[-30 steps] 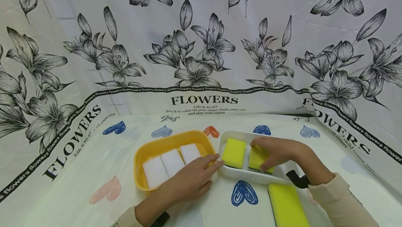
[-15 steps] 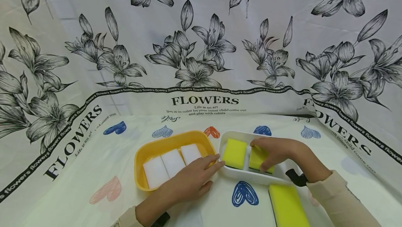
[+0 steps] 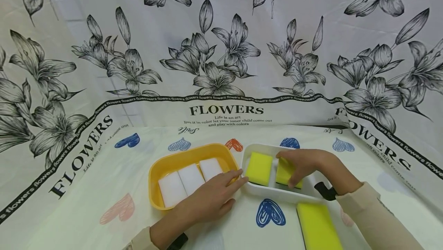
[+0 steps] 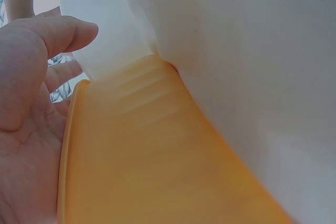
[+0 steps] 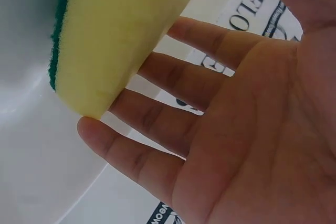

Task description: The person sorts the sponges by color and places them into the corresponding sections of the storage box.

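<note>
My right hand [image 3: 309, 163] pinches a yellow sponge [image 3: 284, 171] between thumb and fingers, inside the white tray [image 3: 270, 193]. In the right wrist view the fingertips lie along one side of the sponge [image 5: 115, 30], whose other face carries a green scouring layer. A second yellow sponge [image 3: 259, 168] lies to its left in the same tray. My left hand [image 3: 211, 198] lies over the near right rim of the yellow container [image 3: 153, 188], fingers extended to the white tray's left end. In the left wrist view the yellow wall [image 4: 142, 150] stands beside the palm.
White sponge blocks [image 3: 173, 189] stand in a row in the yellow container, partly hidden by the left hand. Another yellow sponge [image 3: 318, 227] lies on the table in front of the white tray. A flower-printed cloth [image 3: 225, 50] hangs behind the table.
My right hand has risen very slightly with the pinched sponge, and its wrist has shifted a little left. The left hand stays where it was.
</note>
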Demonstrator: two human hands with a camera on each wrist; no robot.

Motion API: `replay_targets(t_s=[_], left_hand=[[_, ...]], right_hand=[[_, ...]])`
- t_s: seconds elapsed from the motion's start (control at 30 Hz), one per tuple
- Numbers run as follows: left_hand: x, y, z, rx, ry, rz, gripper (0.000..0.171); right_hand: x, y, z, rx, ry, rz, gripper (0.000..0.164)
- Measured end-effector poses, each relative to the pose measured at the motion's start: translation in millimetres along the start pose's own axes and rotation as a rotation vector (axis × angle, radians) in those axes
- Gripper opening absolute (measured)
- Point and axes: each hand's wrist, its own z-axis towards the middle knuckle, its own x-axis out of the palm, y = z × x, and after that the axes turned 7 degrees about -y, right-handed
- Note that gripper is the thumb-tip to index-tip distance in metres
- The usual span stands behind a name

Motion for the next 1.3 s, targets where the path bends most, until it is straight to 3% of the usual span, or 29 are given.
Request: replay_targets(t_s=[0.47,0.9,1.3], left_hand=[[0.0,0.5,-0.1,0.004,0.007,0.009,0.069],[1.1,1.6,0.0,-0.005,0.015,-0.007,0.071],[1.0,1.6,0.3,-0.008,0.016,0.0,0.07]], right_hand=[[4,2,7,0.015,0.025,0.025,0.103],[10,7,15,0.003,0.025,-0.023,0.12],[13,10,20,0.001,0.021,-0.035,0.12]])
